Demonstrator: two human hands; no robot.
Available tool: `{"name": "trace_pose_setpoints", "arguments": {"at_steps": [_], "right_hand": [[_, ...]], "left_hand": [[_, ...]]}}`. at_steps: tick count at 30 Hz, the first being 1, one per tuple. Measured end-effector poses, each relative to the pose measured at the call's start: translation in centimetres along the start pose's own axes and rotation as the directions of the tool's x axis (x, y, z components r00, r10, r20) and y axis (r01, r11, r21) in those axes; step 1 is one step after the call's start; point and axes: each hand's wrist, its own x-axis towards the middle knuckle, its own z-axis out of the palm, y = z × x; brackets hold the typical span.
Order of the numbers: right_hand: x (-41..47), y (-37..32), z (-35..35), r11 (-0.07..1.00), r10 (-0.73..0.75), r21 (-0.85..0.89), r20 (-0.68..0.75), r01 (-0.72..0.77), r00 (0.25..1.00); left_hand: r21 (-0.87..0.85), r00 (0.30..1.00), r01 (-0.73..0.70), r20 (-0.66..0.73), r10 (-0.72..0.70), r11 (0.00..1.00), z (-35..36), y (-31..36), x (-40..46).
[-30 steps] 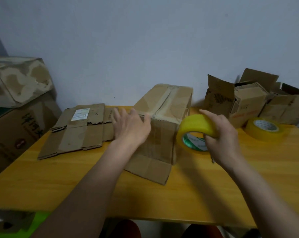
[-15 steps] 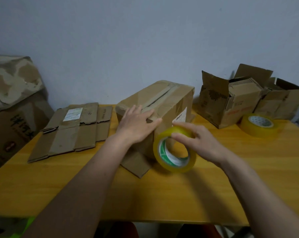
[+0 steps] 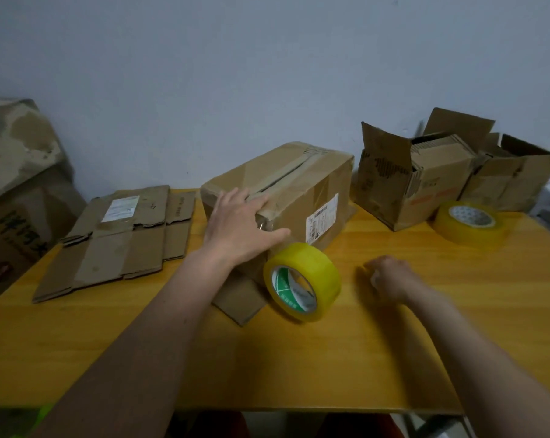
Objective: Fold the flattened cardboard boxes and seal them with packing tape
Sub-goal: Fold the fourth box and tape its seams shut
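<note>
My left hand [image 3: 240, 227] lies flat, grasping nothing, steadying the box [image 3: 286, 197]; right hand [image 3: 386, 276] is loosely curled, empty, beside the tape roll [image 3: 300, 281].

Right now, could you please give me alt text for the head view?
A left hand presses flat on a folded cardboard box on a yellow table, a tape roll on edge beside it. The right hand, blurred, is off the roll.
</note>
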Motion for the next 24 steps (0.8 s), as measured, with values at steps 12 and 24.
{"name": "trace_pose_setpoints", "arguments": {"at_steps": [12,24], "right_hand": [[-2.3,-1.0,-2.2,0.891,-0.265,0.381,-0.004,0.247,0.964],[-3.7,-16.1,-5.2,0.483,-0.508,0.558,-0.449,0.675,0.735]], "left_hand": [[-0.119,0.984,-0.067,0.155,0.085,0.991,-2.5,-3.8,1.2],[-0.483,0.966,0.219,-0.018,-0.260,0.848,-1.3,-3.2,0.0]]}}
